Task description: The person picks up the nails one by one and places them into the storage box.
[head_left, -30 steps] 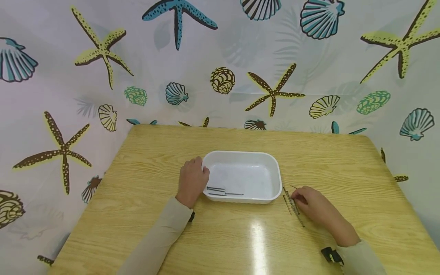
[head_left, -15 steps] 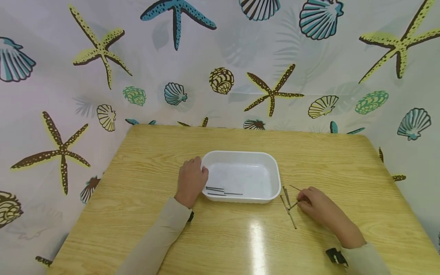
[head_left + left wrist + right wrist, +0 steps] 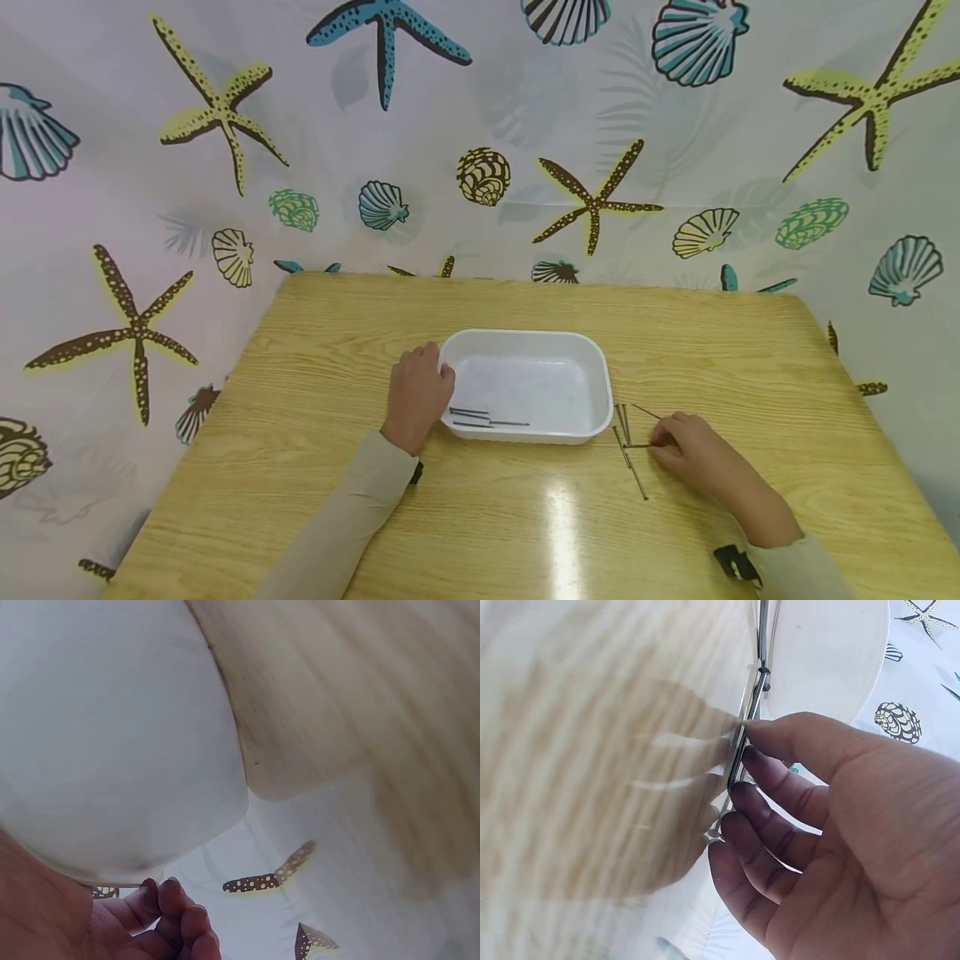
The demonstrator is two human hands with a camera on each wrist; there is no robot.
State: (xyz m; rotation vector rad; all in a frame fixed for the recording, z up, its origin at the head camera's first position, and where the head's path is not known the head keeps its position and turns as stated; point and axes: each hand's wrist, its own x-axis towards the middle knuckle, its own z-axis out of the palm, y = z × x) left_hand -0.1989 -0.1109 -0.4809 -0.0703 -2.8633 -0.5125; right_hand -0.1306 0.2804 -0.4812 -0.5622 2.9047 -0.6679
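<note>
A white plastic tray (image 3: pixel 536 387) stands on the table, with several nails (image 3: pixel 510 423) lying in its front left corner. My left hand (image 3: pixel 418 396) grips the tray's left end; in the left wrist view its curled fingers (image 3: pixel 196 921) are at the rim. To the right of the tray, my right hand (image 3: pixel 697 458) pinches a dark metal nail (image 3: pixel 639 446), which points left across the others. In the right wrist view the nail (image 3: pixel 742 754) lies along the fingertips, close to the tabletop. Loose nails (image 3: pixel 636 477) lie between that hand and the tray.
A thin nail (image 3: pixel 645 411) lies just beyond the right fingertips. The wood-grain table (image 3: pixel 360 308) extends around the tray. A cloth with starfish and shells (image 3: pixel 420 142) hangs behind it and at both sides.
My right hand has drawn slightly right and nearer, and a nail now points left from its fingers. The loose nails beside it have shifted and spread. My left hand stays on the tray.
</note>
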